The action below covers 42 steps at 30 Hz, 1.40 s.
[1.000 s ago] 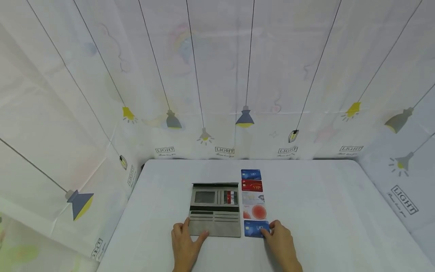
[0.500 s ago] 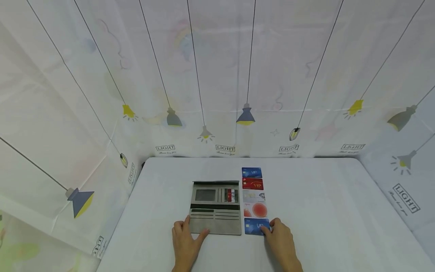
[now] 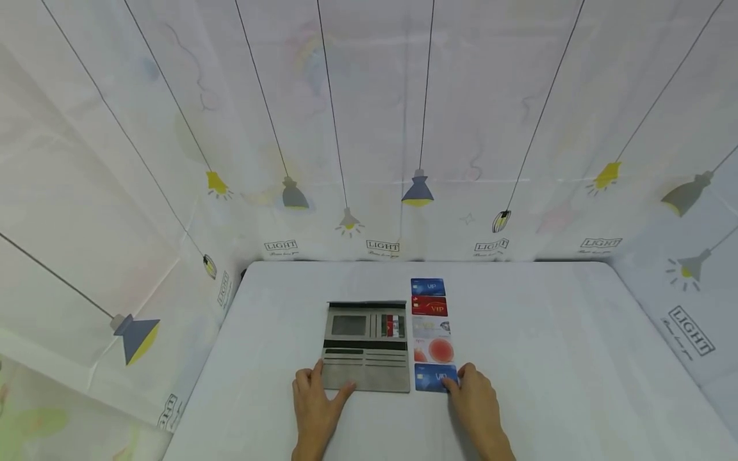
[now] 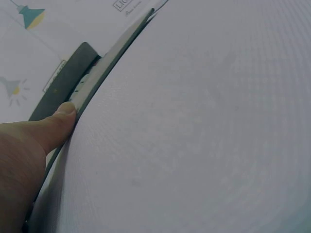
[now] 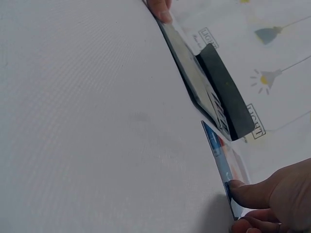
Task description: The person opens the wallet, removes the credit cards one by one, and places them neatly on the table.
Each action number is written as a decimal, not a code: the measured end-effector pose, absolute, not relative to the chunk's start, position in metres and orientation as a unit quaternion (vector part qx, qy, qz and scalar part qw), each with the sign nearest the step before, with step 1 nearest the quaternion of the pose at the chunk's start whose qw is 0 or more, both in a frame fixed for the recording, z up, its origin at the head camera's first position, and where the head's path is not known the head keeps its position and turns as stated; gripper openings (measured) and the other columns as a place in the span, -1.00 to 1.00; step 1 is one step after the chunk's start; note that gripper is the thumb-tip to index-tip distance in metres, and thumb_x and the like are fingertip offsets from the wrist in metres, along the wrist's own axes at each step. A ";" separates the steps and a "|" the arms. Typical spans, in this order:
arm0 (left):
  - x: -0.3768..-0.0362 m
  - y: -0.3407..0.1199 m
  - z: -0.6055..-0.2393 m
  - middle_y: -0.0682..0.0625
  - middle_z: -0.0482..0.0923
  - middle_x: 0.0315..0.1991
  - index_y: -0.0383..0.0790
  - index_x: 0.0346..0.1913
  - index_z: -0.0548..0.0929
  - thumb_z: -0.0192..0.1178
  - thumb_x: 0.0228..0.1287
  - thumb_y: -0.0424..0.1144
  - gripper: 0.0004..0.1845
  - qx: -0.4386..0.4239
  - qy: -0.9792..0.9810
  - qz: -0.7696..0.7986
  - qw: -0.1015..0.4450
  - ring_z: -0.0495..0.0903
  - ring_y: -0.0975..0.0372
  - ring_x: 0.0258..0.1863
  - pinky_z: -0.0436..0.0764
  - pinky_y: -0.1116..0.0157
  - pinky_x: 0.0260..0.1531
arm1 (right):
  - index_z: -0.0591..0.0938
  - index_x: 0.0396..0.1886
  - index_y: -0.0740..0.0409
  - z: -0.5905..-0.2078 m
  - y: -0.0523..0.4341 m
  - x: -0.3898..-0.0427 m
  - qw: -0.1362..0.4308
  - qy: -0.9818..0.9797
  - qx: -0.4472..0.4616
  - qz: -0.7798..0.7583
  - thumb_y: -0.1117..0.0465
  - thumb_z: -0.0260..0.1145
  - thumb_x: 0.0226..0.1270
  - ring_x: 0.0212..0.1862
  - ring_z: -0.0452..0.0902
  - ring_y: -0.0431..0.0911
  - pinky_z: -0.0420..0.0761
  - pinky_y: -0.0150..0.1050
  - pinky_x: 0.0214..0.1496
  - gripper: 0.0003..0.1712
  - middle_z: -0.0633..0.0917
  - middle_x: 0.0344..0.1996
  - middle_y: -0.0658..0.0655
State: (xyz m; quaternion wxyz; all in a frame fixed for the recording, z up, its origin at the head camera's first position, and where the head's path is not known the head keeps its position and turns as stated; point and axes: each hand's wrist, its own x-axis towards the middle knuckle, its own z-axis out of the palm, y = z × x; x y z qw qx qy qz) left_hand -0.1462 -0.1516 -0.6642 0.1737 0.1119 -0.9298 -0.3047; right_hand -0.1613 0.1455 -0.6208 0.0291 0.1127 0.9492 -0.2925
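Observation:
A grey wallet (image 3: 369,376) lies unfolded on the table, with card slots and a clear window showing. Several cards fill a slot at its upper right. My left hand (image 3: 316,403) holds its lower left corner, thumb on the bottom edge and index finger by the left side. To the wallet's right runs a column of cards. The nearest, a blue VIP card (image 3: 429,378), has its right edge pinched by my right hand (image 3: 477,403), thumb on top. Above it lie a white card with red circles (image 3: 441,350), a silver card (image 3: 429,326), a red VIP card (image 3: 429,306) and another blue card (image 3: 428,287).
The white table (image 3: 542,346) extends to both sides of the wallet and cards. A pale curtain (image 3: 369,128) printed with hanging lamps encloses its back and sides.
Everything sits slightly higher in the head view than before. Hands, wallet and cards keep their places relative to one another.

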 end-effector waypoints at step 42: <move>-0.146 -0.152 -0.663 -0.07 0.28 -0.13 -0.34 0.31 0.50 0.47 -0.08 0.33 0.01 0.101 -0.931 -0.302 0.176 0.23 0.21 -0.19 0.35 0.23 -0.18 | 0.62 -0.14 0.23 -0.602 0.105 -0.196 -0.065 0.919 0.009 -0.389 0.21 0.40 0.32 -0.31 0.46 -0.12 0.59 -0.34 -0.23 -0.79 0.57 -0.41 0.07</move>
